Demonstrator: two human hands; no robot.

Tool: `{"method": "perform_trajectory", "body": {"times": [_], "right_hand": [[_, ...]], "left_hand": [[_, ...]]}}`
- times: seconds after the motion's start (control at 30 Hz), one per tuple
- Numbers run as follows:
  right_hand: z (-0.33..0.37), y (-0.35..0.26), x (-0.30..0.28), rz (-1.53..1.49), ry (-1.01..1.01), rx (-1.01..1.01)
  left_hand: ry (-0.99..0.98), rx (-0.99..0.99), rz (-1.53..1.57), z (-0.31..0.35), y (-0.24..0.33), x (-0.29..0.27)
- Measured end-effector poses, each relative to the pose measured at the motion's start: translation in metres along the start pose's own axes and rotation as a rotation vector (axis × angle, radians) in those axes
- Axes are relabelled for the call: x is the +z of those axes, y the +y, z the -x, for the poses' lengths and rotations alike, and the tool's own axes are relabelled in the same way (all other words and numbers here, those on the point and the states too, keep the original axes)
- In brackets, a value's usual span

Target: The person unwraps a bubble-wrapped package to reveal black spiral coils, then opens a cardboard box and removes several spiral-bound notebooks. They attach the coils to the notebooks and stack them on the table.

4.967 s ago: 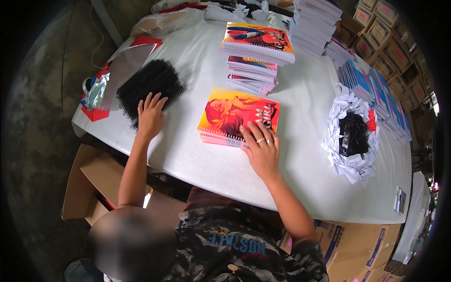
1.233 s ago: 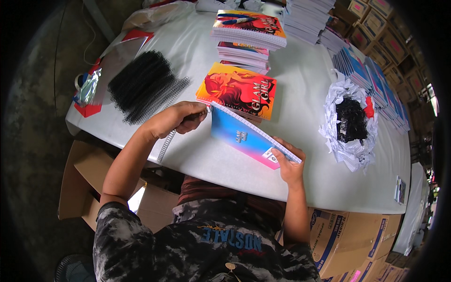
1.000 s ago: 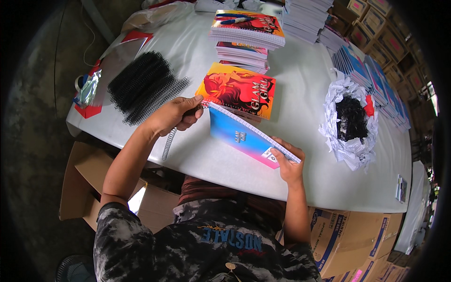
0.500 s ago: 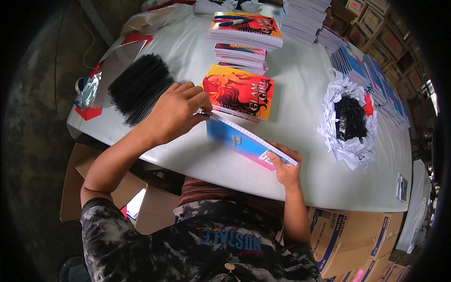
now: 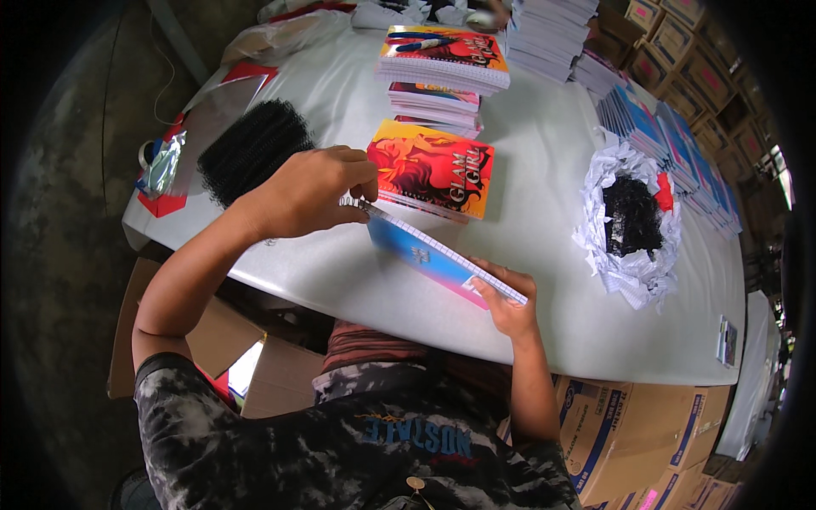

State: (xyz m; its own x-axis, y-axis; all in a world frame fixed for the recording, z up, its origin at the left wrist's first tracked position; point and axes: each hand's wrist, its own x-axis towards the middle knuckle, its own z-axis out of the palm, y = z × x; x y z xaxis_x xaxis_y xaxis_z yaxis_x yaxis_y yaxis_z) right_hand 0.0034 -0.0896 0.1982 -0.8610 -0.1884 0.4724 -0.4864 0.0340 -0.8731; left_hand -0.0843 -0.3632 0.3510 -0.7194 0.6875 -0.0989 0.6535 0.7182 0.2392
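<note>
A blue-and-pink notebook (image 5: 425, 262) is held tilted over the near part of the table, its punched edge facing up. My right hand (image 5: 510, 302) grips its right end, thumb on the cover and fingers behind. At the upper left corner my left hand (image 5: 319, 191) is closed, fingertips pinching a wire spiral (image 5: 347, 201) at the end of the punched edge. Most of that spiral is hidden by the hand. Just beyond lies a stack of red-and-orange notebooks (image 5: 433, 170). A pile of black wire spirals (image 5: 255, 149) sits left of my left hand.
More notebook stacks (image 5: 442, 64) stand farther back, pens on top. At right, a ring of crumpled paper (image 5: 633, 280) surrounds black wire scraps (image 5: 631, 212), with blue notebooks (image 5: 671, 144) behind. Tape and foil (image 5: 161, 166) lie at left. Cartons (image 5: 629, 433) stand below the table.
My left hand has shifted slightly left and down, and a bit of spiral now shows beside its fingers. The notebook and right hand have moved a little left.
</note>
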Motion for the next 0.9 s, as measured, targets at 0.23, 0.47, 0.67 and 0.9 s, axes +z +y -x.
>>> {"method": "perform_trajectory", "body": {"times": [0.23,0.47,0.67,0.9], "right_hand": [[0.006,0.003,0.006,0.078,0.044,0.012],[0.007,0.008,0.01,0.273,0.049,-0.169],[0.01,0.003,0.025,0.274,0.084,-0.205],[0.007,-0.002,0.034,0.318,0.008,-0.362]], "left_hand": [[0.115,0.122,-0.237,0.006,0.001,0.016],[0.247,0.174,-0.357,0.009,0.003,0.026],[0.681,0.147,-0.307,0.031,-0.036,0.176],[1.03,0.096,-0.447,0.016,-0.046,0.137]]}}
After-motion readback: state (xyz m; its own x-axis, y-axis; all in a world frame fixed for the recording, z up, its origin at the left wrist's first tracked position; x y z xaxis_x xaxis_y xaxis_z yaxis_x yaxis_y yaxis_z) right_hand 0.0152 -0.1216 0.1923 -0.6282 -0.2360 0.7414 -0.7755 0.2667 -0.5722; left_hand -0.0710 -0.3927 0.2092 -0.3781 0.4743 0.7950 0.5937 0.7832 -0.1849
